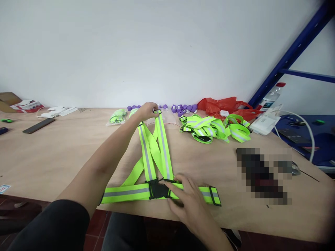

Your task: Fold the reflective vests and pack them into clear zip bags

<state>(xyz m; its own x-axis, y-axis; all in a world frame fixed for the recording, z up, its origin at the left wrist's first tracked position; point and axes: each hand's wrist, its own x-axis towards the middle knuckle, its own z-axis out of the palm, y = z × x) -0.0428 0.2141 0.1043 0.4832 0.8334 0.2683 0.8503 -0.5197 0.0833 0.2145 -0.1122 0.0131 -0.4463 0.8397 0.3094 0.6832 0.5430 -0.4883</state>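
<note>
A neon yellow-green reflective vest [125, 196] made of straps with grey stripes lies spread on the table. Its two shoulder straps run away from me and its waist belt lies across the near side. My left hand [148, 110] is reached out to the far end, closed on the right shoulder strap beside a black slider [157, 111]. At the belt, a black buckle [159, 191] sits in the middle, fastened. My right hand [192, 202] grips the belt just right of this buckle, thumb below and fingers above. Another black slider [215, 196] is at the belt's right end.
More reflective straps [206, 127] lie heaped at the back right, before a red plastic bag [225, 105]. Purple items [183, 108] and a bagged vest [117, 116] stand near the wall. A white device [265, 121], a bottle [272, 96] and a blue frame [290, 52] are at right.
</note>
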